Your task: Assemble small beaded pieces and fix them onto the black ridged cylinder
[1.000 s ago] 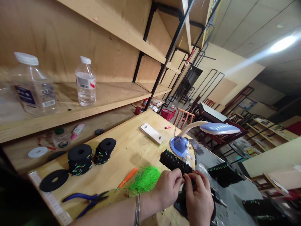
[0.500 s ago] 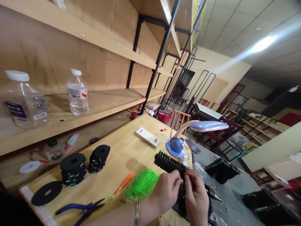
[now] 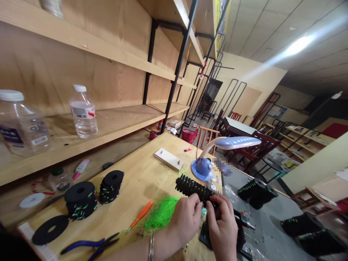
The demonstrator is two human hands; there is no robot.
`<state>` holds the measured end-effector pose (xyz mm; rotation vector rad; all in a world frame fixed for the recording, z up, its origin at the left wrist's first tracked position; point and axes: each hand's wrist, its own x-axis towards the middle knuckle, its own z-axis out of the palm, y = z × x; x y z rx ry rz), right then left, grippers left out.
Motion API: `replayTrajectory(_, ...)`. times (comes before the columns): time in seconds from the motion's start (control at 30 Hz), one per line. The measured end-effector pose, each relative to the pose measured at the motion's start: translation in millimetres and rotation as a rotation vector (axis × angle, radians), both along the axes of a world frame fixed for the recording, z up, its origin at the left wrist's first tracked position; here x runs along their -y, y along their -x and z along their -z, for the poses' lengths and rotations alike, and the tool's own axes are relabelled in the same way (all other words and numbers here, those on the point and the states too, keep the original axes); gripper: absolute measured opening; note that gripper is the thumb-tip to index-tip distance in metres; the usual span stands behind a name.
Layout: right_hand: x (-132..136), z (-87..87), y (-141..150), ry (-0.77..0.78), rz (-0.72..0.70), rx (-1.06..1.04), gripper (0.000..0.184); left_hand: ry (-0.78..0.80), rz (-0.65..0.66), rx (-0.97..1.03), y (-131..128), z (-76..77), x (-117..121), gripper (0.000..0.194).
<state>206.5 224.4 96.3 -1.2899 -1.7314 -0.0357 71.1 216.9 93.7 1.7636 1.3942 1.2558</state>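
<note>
My left hand [image 3: 189, 214] is closed, thumb and fingertips pressed together just below a row of black ridged discs [image 3: 193, 186] with small coloured specks. Whatever lies in its pinch is too small to make out. My right hand [image 3: 224, 221] is bent with fingertips together at the right end of that row; its hold is hidden by the fingers. Under the hands stands a black clamp-like device [image 3: 208, 232], partly covered by my right hand. A bundle of bright green thin strands [image 3: 161, 214] lies beside my left wrist.
An orange-handled pointed tool [image 3: 143, 214], blue-handled pliers [image 3: 91, 246] and black foam spools [image 3: 81, 201] lie to the left. Behind the hands stand a blue desk lamp [image 3: 201, 169] and a white board with two screws [image 3: 168, 159]. More black spools [image 3: 257, 192] rest on the grey surface at right.
The view has shifted slightly, so most nearby things appear further left. My hands have moved a little apart at the fingertips, beside the row of discs.
</note>
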Motion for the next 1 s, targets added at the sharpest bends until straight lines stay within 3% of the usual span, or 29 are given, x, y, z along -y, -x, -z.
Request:
replayTrajectory(0.43, -3.4, -7.9, 2.4, 0.045, 0.058, 0.078, 0.026, 0.001, -0.049, -0.176, 3.9, -3.8, 0.0, 0.026)
replayTrajectory(1.0, -4.3, -5.5, 2.3, 0.048, 0.094, 0.163, 0.03, 0.036, -0.059, -0.232, 3.7, -2.4, 3.2, 0.027)
